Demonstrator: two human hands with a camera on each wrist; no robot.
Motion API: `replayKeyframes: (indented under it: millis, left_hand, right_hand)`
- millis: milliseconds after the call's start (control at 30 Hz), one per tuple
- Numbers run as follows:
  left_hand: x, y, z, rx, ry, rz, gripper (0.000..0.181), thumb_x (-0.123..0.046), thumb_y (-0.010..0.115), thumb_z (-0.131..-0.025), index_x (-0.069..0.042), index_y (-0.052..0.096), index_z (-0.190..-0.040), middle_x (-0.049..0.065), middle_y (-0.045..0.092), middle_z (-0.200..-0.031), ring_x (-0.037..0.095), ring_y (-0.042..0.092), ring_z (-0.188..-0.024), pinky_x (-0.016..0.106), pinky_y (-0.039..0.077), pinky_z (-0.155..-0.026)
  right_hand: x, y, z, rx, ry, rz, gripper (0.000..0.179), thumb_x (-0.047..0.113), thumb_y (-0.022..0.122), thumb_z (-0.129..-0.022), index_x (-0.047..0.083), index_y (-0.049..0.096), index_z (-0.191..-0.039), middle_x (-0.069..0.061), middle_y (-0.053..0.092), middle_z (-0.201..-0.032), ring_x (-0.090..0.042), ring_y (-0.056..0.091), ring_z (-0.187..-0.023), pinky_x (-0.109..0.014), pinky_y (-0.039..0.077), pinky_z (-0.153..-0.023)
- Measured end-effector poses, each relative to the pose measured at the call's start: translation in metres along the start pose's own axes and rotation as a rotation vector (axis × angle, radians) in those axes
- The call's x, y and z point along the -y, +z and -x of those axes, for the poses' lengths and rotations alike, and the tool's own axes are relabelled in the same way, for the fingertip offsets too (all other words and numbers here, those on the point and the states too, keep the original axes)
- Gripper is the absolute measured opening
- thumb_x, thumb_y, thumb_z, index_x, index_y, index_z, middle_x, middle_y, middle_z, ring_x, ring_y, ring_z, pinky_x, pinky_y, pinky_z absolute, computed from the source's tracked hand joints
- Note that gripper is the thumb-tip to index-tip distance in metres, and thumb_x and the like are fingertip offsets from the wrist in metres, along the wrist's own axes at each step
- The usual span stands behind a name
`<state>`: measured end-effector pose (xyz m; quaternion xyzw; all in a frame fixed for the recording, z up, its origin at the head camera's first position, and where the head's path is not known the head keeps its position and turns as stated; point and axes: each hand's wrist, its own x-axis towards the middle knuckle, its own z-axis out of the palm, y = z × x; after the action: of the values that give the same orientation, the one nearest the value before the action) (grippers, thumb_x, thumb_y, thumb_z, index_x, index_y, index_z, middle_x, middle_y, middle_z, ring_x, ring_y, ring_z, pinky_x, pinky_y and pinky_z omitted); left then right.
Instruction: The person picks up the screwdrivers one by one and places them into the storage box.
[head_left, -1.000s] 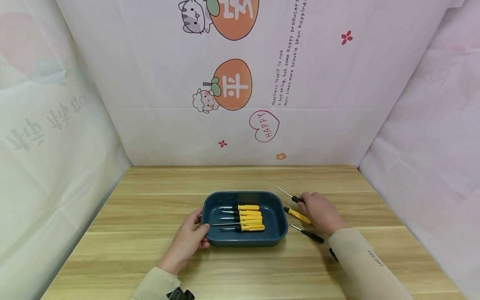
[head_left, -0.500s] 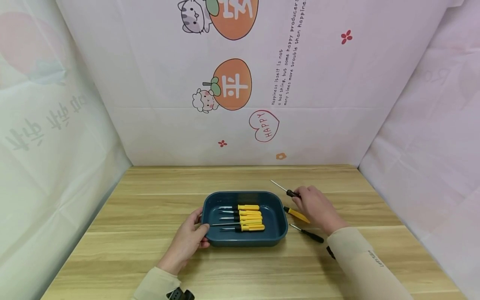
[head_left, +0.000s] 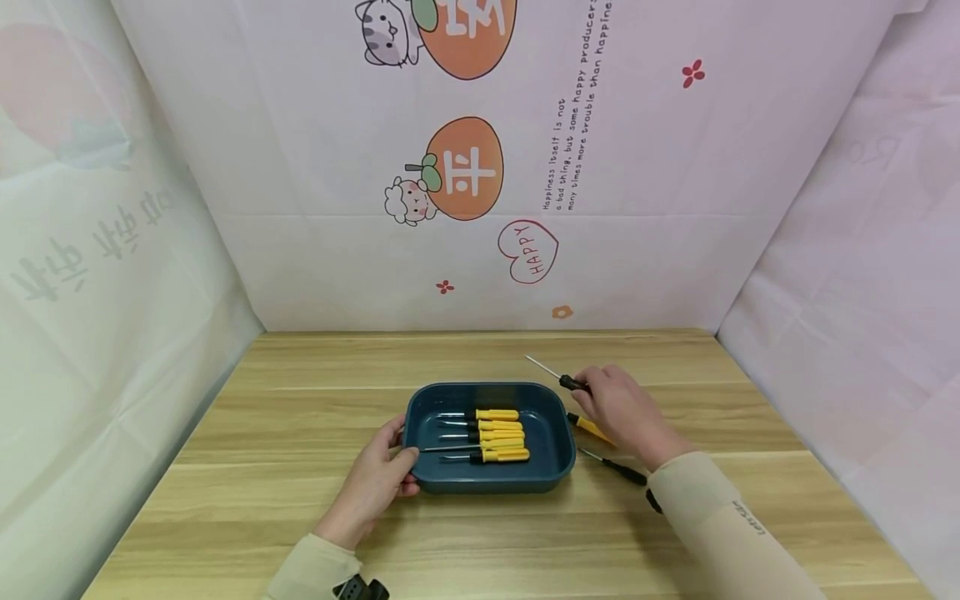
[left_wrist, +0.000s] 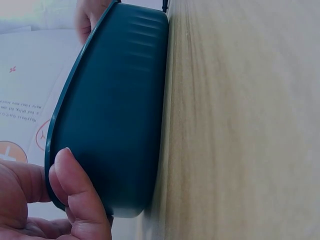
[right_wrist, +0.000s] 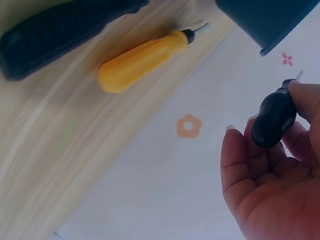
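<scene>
Screwdrivers point(head_left: 501, 436) with yellow handles are lying side by side in the blue tray point(head_left: 487, 486) in the head view, shafts all pointing left, seemingly for tidiness; the left hand point(head_left: 375, 479) is gripping the tray's left end, probably steadying it; the right hand point(head_left: 622, 412) is holding a black screwdriver point(head_left: 574, 383) by its handle near the tray's right rear corner, leaving the shaft free; a yellow screwdriver point(head_left: 588, 427) and a second black screwdriver point(head_left: 624, 472) are lying to the tray's right; the backdrop point(head_left: 637, 267) is reading "HAPPY" and "Happiness itself is not a bad thing"; lettering on the right sleeve point(head_left: 697, 492) is staying too small to read; in the left wrist view, bent fingers are clasping rim and outer wall; in the right wrist view, curled fingers are cradling the black handle, which is showing no readable brand.
</scene>
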<state>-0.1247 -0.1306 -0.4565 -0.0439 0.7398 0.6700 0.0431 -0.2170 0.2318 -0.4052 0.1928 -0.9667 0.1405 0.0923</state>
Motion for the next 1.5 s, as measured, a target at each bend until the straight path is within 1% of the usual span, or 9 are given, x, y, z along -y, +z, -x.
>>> replayKeyframes:
  millis: [233, 433, 667, 1033, 1300, 1500]
  left_hand:
    - [0.000, 0.000, 0.000, -0.002, 0.002, -0.007, 0.062, -0.011, 0.055, -0.104, -0.010, 0.033, -0.162, 0.021, 0.046, -0.146, 0.022, 0.059, -0.076, 0.029, 0.059, -0.063]
    - [0.000, 0.000, 0.000, -0.003, 0.003, -0.005, 0.062, -0.011, 0.055, -0.104, -0.010, 0.033, -0.162, 0.021, 0.046, -0.146, 0.022, 0.059, -0.076, 0.029, 0.059, -0.063]
    - [-0.001, 0.000, 0.000, -0.006, 0.005, -0.011, 0.061, -0.011, 0.055, -0.104, -0.011, 0.033, -0.162, 0.021, 0.046, -0.146, 0.023, 0.059, -0.077, 0.029, 0.060, -0.064]
    - [0.000, 0.001, 0.001, 0.001, 0.018, -0.009, 0.062, -0.011, 0.055, -0.104, -0.009, 0.033, -0.162, 0.022, 0.046, -0.146, 0.022, 0.059, -0.076, 0.029, 0.059, -0.062]
    - [0.000, 0.001, 0.002, 0.008, 0.026, -0.016, 0.062, -0.012, 0.056, -0.103, -0.009, 0.034, -0.161, 0.021, 0.046, -0.147, 0.022, 0.059, -0.075, 0.030, 0.059, -0.063]
    - [0.001, 0.000, 0.001, 0.000, 0.018, -0.020, 0.061, -0.011, 0.055, -0.103, -0.009, 0.035, -0.161, 0.021, 0.047, -0.147, 0.022, 0.060, -0.075, 0.030, 0.059, -0.063]
  right_hand:
    - [0.013, -0.002, -0.001, -0.028, -0.038, 0.000, 0.024, 0.025, 0.062, -0.105, 0.007, 0.067, -0.119, -0.011, 0.066, -0.112, -0.027, 0.060, -0.103, -0.049, 0.055, -0.087]
    - [0.022, -0.002, -0.001, -0.040, -0.066, 0.011, 0.024, 0.026, 0.063, -0.105, 0.008, 0.068, -0.120, -0.011, 0.065, -0.112, -0.026, 0.059, -0.102, -0.047, 0.056, -0.088]
    - [0.034, -0.001, -0.001, -0.032, -0.091, -0.001, 0.026, 0.027, 0.062, -0.105, 0.008, 0.068, -0.122, -0.011, 0.066, -0.115, -0.025, 0.061, -0.105, -0.047, 0.057, -0.093]
    - [0.049, 0.006, -0.002, -0.016, -0.135, 0.033, 0.031, 0.028, 0.066, -0.103, 0.006, 0.068, -0.125, -0.011, 0.068, -0.116, -0.025, 0.064, -0.105, -0.046, 0.059, -0.093]
    - [0.056, 0.012, 0.000, -0.003, -0.175, 0.031, 0.028, 0.028, 0.066, -0.103, 0.008, 0.070, -0.122, -0.009, 0.068, -0.114, -0.023, 0.065, -0.103, -0.044, 0.059, -0.091]
    - [0.062, 0.016, 0.001, 0.008, -0.196, 0.043, 0.028, 0.027, 0.068, -0.102, 0.008, 0.070, -0.122, -0.009, 0.069, -0.114, -0.023, 0.066, -0.102, -0.042, 0.059, -0.091]
